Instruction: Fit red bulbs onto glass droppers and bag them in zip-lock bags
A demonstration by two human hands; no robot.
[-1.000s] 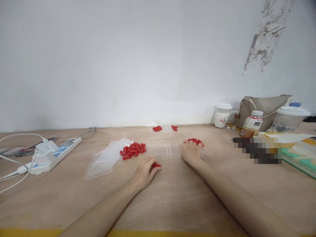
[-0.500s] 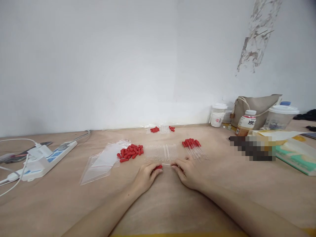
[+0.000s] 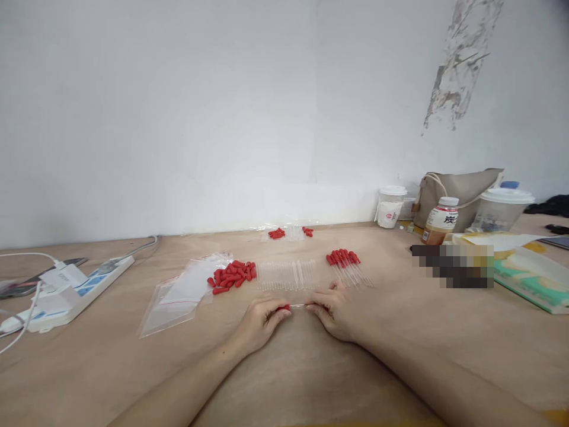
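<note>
My left hand pinches a red rubber dropper bulb between thumb and fingers. In the fingers of my right hand is a thin clear dropper tube, lying level, its left end at the bulb's mouth. How far the tube is inside the bulb I cannot tell. Behind my left hand lies a pile of loose red bulbs. A row of bare clear tubes sits beyond the gap between my hands. Past my right hand, several droppers with red bulbs fitted lie side by side.
Clear zip bags lie left of the bulbs; a power strip with cables is farther left. More bulbs in plastic lie by the wall. At right stand a paper cup, a drink bottle, a bag and a tissue pack.
The tube's left end, earlier just above the bulb's mouth, is now in line with it and touching it. Both hands have come slightly nearer to me. The view has shifted a little.
</note>
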